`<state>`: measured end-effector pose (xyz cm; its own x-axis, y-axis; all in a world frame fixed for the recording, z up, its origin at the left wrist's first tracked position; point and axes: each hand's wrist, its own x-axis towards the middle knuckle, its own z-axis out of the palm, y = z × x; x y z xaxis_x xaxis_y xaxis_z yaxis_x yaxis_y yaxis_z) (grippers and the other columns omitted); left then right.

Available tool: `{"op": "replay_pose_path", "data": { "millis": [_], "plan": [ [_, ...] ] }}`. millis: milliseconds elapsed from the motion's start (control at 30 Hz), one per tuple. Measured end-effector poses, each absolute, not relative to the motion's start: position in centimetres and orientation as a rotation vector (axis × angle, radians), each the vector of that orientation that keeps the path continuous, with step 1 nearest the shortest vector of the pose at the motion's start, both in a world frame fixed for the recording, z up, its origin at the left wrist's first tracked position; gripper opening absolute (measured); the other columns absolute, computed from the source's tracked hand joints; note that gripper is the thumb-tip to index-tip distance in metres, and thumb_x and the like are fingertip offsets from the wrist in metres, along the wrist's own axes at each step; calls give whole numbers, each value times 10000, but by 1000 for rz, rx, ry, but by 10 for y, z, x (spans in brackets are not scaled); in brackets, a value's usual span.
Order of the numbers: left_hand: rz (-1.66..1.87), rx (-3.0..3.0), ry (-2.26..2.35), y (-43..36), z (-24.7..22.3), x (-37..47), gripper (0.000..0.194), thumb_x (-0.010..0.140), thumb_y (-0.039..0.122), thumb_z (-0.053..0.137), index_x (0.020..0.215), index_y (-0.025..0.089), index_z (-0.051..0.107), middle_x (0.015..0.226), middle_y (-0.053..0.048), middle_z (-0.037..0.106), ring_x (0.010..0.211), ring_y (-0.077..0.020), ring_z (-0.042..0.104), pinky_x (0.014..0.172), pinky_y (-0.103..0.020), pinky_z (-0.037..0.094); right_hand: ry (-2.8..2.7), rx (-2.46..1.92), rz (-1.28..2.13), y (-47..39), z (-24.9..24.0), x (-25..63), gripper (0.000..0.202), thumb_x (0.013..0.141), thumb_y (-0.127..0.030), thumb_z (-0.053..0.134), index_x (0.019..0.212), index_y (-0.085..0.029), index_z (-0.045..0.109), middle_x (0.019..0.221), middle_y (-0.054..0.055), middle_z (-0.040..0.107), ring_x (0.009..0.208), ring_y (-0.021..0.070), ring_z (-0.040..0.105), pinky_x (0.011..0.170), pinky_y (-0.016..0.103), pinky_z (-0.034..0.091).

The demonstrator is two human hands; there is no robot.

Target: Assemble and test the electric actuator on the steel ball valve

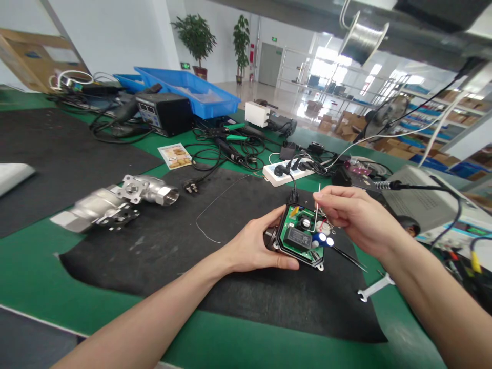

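"What's closest to the person?"

"A green tabletop (215, 338), then a black, flat mat (269, 307) lying on it. Take the unit being handled as the clock's centre. A silver, open-ended metal wrench (378, 287) lies at four o'clock."

"And the unit itself?"

"An open, squarish black housing with a green circuit board (298, 238), held over the mat, between the two hands. The left hand (251, 246) is at its nine o'clock, grasping that side, thumb along the near edge."

"So what's the right hand doing?"

"The right hand (346, 207), at two o'clock, pinches a thin, L-shaped metal rod (317, 205) between thumb and fingers. The rod stands nearly upright, its bent end down at the board. I can't tell whether it touches."

"Anything past the hands?"

"Silver, chunky metal valve bodies (92, 205) rest between nine and ten o'clock, well apart from the left hand. A white, oblong power strip (272, 177) with black plugs sits near twelve."

"Farther still?"

"At ten, a black, box-shaped device (169, 113) with a panel on its front; just behind it, a blue, shallow plastic bin (219, 106). Beyond, towards eleven, two leafy green potted plants (196, 38) stand on the floor."
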<state>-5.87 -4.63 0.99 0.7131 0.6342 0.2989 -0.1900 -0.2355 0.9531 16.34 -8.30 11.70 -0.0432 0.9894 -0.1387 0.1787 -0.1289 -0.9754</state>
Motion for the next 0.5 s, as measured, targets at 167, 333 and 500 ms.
{"op": "replay_pose_path", "data": {
  "millis": [167, 333, 500],
  "plan": [
    [813, 1637, 341, -46, 10, -59, 1037, 678, 327, 956, 1555, 224, 411, 1452, -79, 625, 1305, -287, 622, 1126, -359, 472, -1196, -1445, 1386, -77, 113, 162, 302, 828, -362, 817, 693, -180, 618, 626, -61, 343, 566, 94, 198, 524, 325, 87],
    [812, 1647, 348, -46, 9, -58, 1051, 679, 329, 957, 1561, 235, 395, 1430, -68, 641, 1304, -283, 623, 1122, -357, 475, -1170, -1476, 1408, -76, 111, 163, 300, 764, -357, 863, 737, -166, 634, 716, -26, 503, 577, 76, 342, 508, 288, 109],
    [802, 1667, 374, -46, 9, -59, 1061, 677, 343, 958, 1566, 228, 391, 1406, -68, 657, 1316, -296, 615, 1124, -373, 476, -1201, -1511, 1452, -73, 110, 163, 305, 745, -366, 855, 716, -161, 630, 672, -31, 514, 551, 72, 357, 488, 262, 123]
  ]
}}
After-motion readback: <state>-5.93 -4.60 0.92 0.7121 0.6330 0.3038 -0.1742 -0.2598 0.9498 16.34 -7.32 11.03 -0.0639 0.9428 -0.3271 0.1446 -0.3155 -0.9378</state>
